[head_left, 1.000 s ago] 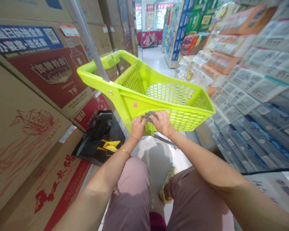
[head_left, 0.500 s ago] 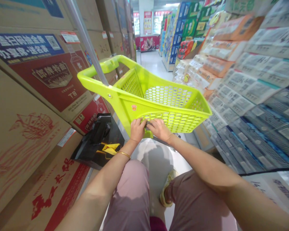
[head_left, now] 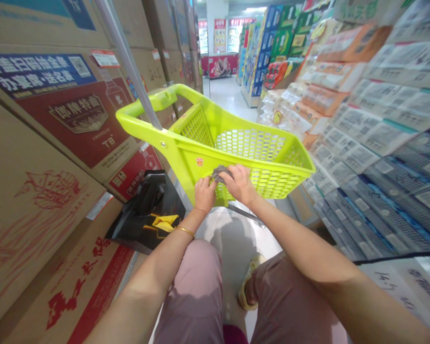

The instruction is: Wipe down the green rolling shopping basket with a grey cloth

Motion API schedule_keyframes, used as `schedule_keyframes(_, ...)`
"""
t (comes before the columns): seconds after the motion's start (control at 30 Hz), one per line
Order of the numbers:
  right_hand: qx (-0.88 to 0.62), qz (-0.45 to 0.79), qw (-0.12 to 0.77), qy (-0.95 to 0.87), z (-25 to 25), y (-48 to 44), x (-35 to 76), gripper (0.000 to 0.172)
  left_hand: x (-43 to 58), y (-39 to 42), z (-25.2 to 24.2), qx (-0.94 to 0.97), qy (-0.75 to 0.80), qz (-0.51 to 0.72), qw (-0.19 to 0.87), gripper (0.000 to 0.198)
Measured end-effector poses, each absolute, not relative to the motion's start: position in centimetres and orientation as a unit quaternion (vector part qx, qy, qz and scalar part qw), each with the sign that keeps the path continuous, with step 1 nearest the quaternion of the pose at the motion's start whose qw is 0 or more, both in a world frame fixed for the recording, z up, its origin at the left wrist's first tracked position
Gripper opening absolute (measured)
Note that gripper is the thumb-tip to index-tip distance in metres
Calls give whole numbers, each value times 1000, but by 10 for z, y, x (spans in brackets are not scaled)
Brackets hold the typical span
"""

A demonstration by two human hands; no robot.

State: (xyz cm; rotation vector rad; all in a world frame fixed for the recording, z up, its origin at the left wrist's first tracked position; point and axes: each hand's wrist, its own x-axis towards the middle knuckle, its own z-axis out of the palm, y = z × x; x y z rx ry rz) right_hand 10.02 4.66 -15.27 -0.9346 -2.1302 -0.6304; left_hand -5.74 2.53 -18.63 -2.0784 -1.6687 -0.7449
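A lime-green plastic shopping basket (head_left: 186, 150) with wheels and a grey pull rod (head_left: 131, 62) stands in front of my knees, its mesh side towards me. My right hand (head_left: 241, 184) is closed on a crumpled grey rag (head_left: 222, 173), pressed to the basket's mesh side. Left of it, my left hand (head_left: 204, 193) has its fingers curled against the lower side of the basket, with the fingertips beside the rag's end. What lies under those fingers is partly hidden.
Stacked cartons (head_left: 75, 114) line the left side, with a black bag (head_left: 146, 210) at their foot. Packs of tissue (head_left: 376, 110) are piled up on the right. Between them an aisle floor (head_left: 227, 93) runs back to more shelves.
My right hand has moved slightly up along the basket's side, and more of the grey rag shows. My left hand and the basket stay nearly in place.
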Motion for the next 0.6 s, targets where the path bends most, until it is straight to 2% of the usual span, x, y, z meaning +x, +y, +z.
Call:
schedule_keyframes(0.17, -348, -223, 273, -868, -167, 39, 107, 23, -58, 24, -186, -746, -585, -275, 161, 24)
schedule_keyframes(0.4, -280, -176, 154, -931, -206, 28, 117, 17, -60, 23, -185, -754, -577, -277, 152, 35)
schedule_keyframes(0.5, -269, -186, 130, -936, -213, 28, 115, 16, -60, 23, -187, -751, -577, -278, 162, 36)
schedule_keyframes(0.6, -281, -211, 154, -924, -202, 29, 110, 19, -59, 23, -188, -748, -578, -279, 170, 32)
